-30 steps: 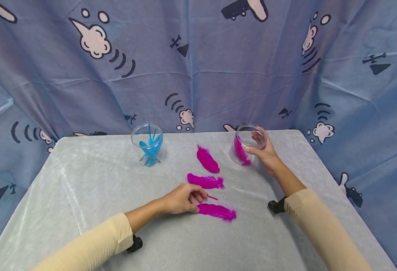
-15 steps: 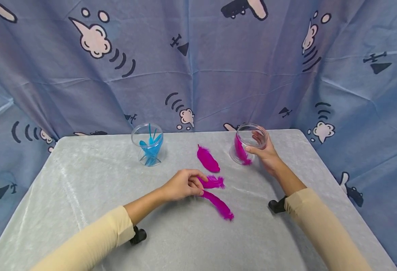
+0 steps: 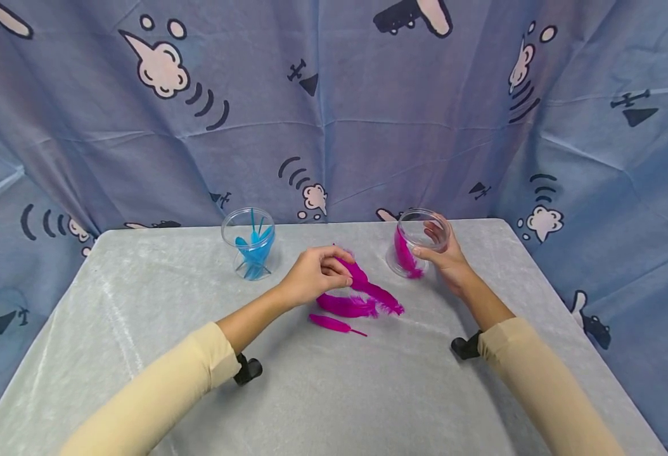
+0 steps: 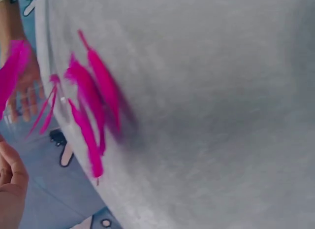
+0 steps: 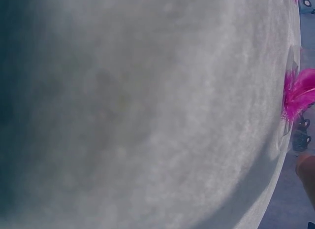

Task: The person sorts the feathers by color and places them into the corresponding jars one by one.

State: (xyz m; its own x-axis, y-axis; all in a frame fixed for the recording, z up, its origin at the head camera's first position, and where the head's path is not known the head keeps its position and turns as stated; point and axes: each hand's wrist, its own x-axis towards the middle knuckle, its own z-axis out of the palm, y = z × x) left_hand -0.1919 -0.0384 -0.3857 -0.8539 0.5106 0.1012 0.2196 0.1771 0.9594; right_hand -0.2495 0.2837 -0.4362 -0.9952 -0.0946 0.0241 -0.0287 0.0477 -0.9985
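My left hand [image 3: 315,275] pinches a magenta feather [image 3: 381,296] between thumb and fingers, its fluffy end slanting down to the right. Above the table it overlaps another magenta feather [image 3: 357,271] lying behind. Closer to me lie two more, a broad feather [image 3: 342,306] and a narrow feather [image 3: 329,323] with its quill to the right. In the left wrist view the held feather [image 4: 12,71] is at the left edge. My right hand [image 3: 450,261] grips the side of a clear plastic cup [image 3: 402,218]; one magenta feather [image 3: 405,252] leans inside it.
A second clear cup [image 3: 224,235] with several blue feathers [image 3: 256,251] stands at the back left. A grey cloth covers the table [image 3: 414,392]. Behind its far edge hangs a blue patterned curtain [image 3: 368,158].
My left hand has picked up the magenta feather nearest me and carried it away from me, over the other feathers. The right hand and its cup have stayed in place.
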